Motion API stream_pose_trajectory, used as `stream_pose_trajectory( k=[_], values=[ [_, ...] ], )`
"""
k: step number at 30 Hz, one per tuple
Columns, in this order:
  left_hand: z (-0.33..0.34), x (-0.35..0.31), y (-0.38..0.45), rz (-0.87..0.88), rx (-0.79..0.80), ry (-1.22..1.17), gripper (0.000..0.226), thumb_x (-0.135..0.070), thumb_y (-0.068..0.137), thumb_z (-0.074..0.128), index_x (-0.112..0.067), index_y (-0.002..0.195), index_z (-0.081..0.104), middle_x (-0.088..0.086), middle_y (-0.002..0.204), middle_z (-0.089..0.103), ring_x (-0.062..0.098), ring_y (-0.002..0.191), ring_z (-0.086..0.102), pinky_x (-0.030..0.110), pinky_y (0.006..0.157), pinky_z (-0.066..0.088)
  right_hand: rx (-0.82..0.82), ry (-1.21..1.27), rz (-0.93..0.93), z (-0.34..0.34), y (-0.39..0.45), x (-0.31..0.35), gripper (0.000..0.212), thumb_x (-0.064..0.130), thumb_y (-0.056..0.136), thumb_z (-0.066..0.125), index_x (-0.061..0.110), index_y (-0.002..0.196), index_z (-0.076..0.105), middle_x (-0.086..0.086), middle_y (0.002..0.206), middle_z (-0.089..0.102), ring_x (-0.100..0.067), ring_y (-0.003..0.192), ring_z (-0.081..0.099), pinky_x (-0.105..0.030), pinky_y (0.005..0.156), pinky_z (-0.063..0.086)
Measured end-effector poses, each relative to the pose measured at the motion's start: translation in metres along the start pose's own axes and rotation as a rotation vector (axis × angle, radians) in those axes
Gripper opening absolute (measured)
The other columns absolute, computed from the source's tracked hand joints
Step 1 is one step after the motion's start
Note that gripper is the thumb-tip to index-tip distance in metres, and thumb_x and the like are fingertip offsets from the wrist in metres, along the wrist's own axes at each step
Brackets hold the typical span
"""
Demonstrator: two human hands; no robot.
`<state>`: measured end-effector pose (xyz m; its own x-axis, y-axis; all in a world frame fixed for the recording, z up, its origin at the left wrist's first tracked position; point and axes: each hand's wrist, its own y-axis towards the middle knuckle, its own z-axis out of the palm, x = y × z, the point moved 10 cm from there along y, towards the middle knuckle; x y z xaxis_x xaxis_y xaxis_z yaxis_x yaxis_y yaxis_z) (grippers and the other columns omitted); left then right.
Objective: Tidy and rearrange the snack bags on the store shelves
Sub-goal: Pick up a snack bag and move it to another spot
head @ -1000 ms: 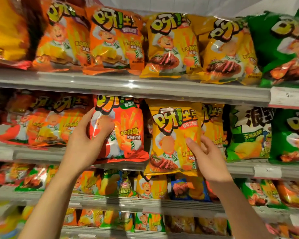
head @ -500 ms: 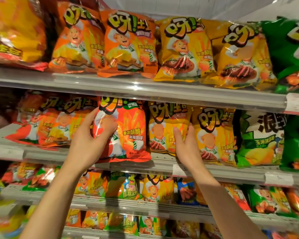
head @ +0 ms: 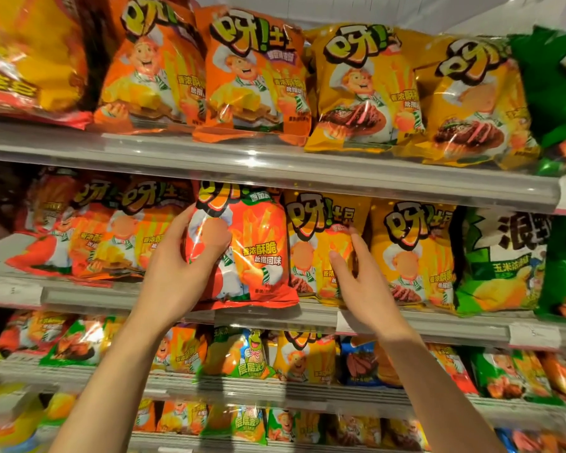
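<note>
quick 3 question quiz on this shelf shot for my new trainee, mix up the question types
1. True or false: the left hand grips the red bag on the middle shelf.
2. The right hand touches which bag? A) green bag B) yellow bag C) blue bag
3. Fill in: the bags right of the yellow bag on that shelf turn from yellow to ____.

Key: 1 true; 2 B; 3 green
</note>
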<state>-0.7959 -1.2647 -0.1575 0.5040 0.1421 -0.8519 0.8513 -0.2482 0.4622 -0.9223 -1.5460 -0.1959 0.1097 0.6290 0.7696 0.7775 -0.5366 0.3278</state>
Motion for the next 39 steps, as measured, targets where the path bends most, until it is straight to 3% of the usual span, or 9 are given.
stream_pose_trajectory(
  k=[3, 6, 8, 12, 15, 20, 25, 34, 39],
  values=[
    [-0.005, 0.007, -0.004, -0.012, 0.026, -0.024, 0.071, -0.07, 0.084, 0.067, -0.046, 0.147, 0.043, -0.018, 0.143, 0.058, 0.01, 0.132, 0.056, 0.047, 0.111, 0.046, -0.001, 0.166, 0.063, -0.003, -0.007, -0.006, 0.078, 0.058, 0.097, 0.056, 0.046, 0.16, 0.012, 0.015, 0.162, 0.035, -0.009, 0.146, 0.039, -0.036, 0.117, 0.038],
    [-0.012, 0.009, -0.012, -0.033, 0.008, -0.026, 0.075, -0.07, 0.083, 0.069, -0.043, 0.149, 0.043, -0.017, 0.148, 0.053, 0.011, 0.136, 0.052, 0.046, 0.113, 0.043, -0.047, 0.277, 0.1, -0.011, -0.02, -0.01, 0.069, 0.04, 0.098, 0.063, 0.033, 0.158, 0.03, 0.018, 0.141, 0.049, -0.003, 0.132, 0.051, -0.007, 0.091, 0.046],
    [-0.016, 0.01, -0.021, -0.037, -0.011, -0.033, 0.074, -0.066, 0.085, 0.07, -0.042, 0.15, 0.043, -0.018, 0.15, 0.051, 0.008, 0.138, 0.048, 0.042, 0.114, 0.04, -0.112, 0.303, 0.121, -0.02, -0.031, -0.016, 0.059, 0.032, 0.098, 0.065, 0.025, 0.152, 0.041, 0.015, 0.135, 0.052, -0.001, 0.12, 0.057, -0.002, 0.075, 0.047],
    [-0.028, 0.014, -0.049, -0.091, -0.069, -0.053, 0.074, -0.052, 0.087, 0.072, -0.038, 0.152, 0.04, -0.019, 0.153, 0.044, 0.004, 0.14, 0.041, 0.033, 0.113, 0.035, -0.244, 0.47, 0.139, -0.033, -0.056, -0.031, 0.029, 0.014, 0.096, 0.068, 0.015, 0.124, 0.059, -0.004, 0.117, 0.066, 0.008, 0.088, 0.065, -0.005, 0.074, 0.051],
    [-0.04, 0.017, -0.07, -0.105, -0.107, -0.045, 0.072, -0.053, 0.084, 0.074, -0.04, 0.149, 0.044, -0.018, 0.149, 0.052, -0.001, 0.135, 0.048, 0.029, 0.11, 0.039, -0.201, 0.633, 0.151, -0.024, -0.074, -0.038, 0.012, 0.008, 0.095, 0.067, 0.01, 0.106, 0.063, -0.017, 0.097, 0.07, -0.009, 0.073, 0.069, -0.017, 0.067, 0.057],
    [-0.062, 0.028, -0.096, -0.132, -0.155, -0.078, 0.061, -0.046, 0.085, 0.075, -0.041, 0.141, 0.051, -0.025, 0.134, 0.061, -0.011, 0.122, 0.056, 0.024, 0.102, 0.044, -0.123, 0.601, 0.209, 0.002, -0.099, -0.041, 0.005, 0.006, 0.097, 0.064, 0.006, 0.095, 0.068, -0.006, 0.072, 0.074, -0.009, 0.059, 0.065, -0.015, 0.056, 0.052],
    [-0.092, 0.048, -0.099, -0.155, -0.18, -0.083, 0.069, -0.061, 0.079, 0.077, -0.039, 0.141, 0.054, -0.019, 0.138, 0.062, 0.001, 0.13, 0.056, 0.042, 0.114, 0.043, -0.101, 0.489, 0.239, 0.028, -0.112, -0.03, 0.015, 0.004, 0.096, 0.065, 0.014, 0.086, 0.071, -0.007, 0.074, 0.075, -0.01, 0.058, 0.068, -0.024, 0.062, 0.058],
    [-0.159, 0.082, -0.057, -0.11, -0.144, -0.134, 0.06, -0.043, 0.083, 0.076, -0.035, 0.138, 0.057, -0.019, 0.136, 0.063, -0.003, 0.128, 0.055, 0.032, 0.111, 0.042, -0.133, 0.653, 0.315, 0.101, -0.115, 0.03, 0.006, 0.005, 0.097, 0.065, 0.001, 0.101, 0.067, -0.01, 0.072, 0.072, -0.015, 0.058, 0.058, -0.019, 0.054, 0.051],
    [-0.216, 0.11, -0.021, -0.105, -0.097, -0.115, 0.064, -0.058, 0.078, 0.079, -0.036, 0.134, 0.06, -0.019, 0.127, 0.068, -0.001, 0.12, 0.061, 0.031, 0.104, 0.047, -0.193, 0.657, 0.282, 0.154, -0.116, 0.077, 0.008, 0.007, 0.097, 0.064, 0.001, 0.102, 0.066, -0.014, 0.074, 0.07, -0.01, 0.056, 0.059, -0.016, 0.053, 0.05]
  ],
)
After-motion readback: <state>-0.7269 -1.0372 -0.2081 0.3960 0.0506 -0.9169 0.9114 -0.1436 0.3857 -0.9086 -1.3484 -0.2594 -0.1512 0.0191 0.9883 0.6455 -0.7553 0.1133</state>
